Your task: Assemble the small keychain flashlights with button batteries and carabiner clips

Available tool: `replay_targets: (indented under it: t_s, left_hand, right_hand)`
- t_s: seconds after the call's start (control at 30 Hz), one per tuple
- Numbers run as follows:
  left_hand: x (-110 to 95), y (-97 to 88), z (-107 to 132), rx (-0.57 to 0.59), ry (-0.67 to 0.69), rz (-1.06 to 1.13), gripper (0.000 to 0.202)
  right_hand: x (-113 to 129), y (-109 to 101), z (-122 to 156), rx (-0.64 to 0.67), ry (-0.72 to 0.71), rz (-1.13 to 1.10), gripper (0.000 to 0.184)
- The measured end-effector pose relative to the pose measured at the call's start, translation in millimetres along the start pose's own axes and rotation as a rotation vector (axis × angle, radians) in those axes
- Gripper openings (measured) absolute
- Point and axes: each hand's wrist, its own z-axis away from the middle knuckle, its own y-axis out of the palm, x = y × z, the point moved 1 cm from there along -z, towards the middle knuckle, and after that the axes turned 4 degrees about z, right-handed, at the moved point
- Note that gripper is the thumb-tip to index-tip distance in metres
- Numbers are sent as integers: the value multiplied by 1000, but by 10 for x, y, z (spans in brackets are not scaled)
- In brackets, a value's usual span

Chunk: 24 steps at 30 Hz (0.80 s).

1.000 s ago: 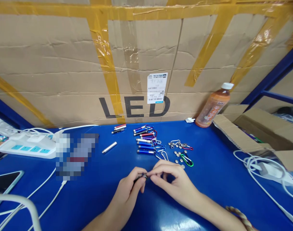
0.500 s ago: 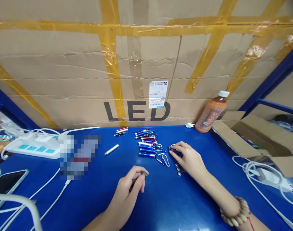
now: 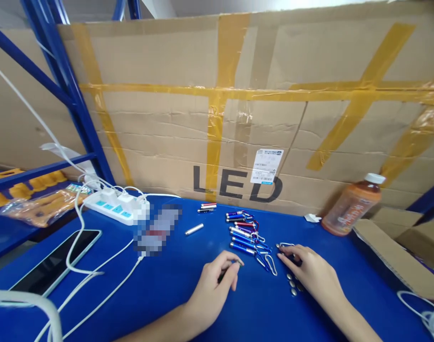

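My left hand [image 3: 217,292] is closed, with a small round silvery button cell [image 3: 240,261] pinched at its fingertips; whatever lies deeper in the palm is hidden. To the right, my right hand [image 3: 314,270] reaches down to the table, fingers curled over a dark object with a small silver end, mostly covered. A silver carabiner [image 3: 287,244] peeks out above its fingers. Beside that hand lie several loose button cells [image 3: 291,284]. Between the hands and the box, mini flashlights [image 3: 242,248] in blue, red and silver with carabiner clips lie in a stacked row.
A silver tube [image 3: 194,229] and slim red and black tubes [image 3: 207,207] lie further left. A power strip [image 3: 111,207], white cables and a phone [image 3: 53,263] occupy the left side. A tilted drink bottle [image 3: 352,206] and open carton [image 3: 388,251] stand right, before a large cardboard box [image 3: 159,128].
The camera view has turned left and up, so everything sits further right and lower in the picture. Both hands keep nearly the same pose over the table.
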Motion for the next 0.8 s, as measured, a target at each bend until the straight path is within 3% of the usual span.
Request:
replay_targets:
  t_s: [0.2,0.43,0.57,0.8]
  left_hand:
    - [7,12,2,1,-15,36,25]
    - [20,65,70,82,-30,12,25]
    - [4,65,70,133,-54,30,23]
    - [-22,28,53,80,-39,43,23]
  right_hand:
    - [29,29,-17,-81,10,-182,30]
    - [176,-25,-65,-181,-66,-460,38]
    - [176,-62,-73,-195,-32,-505,36]
    - [153,19,-39,-195,80,-569,34]
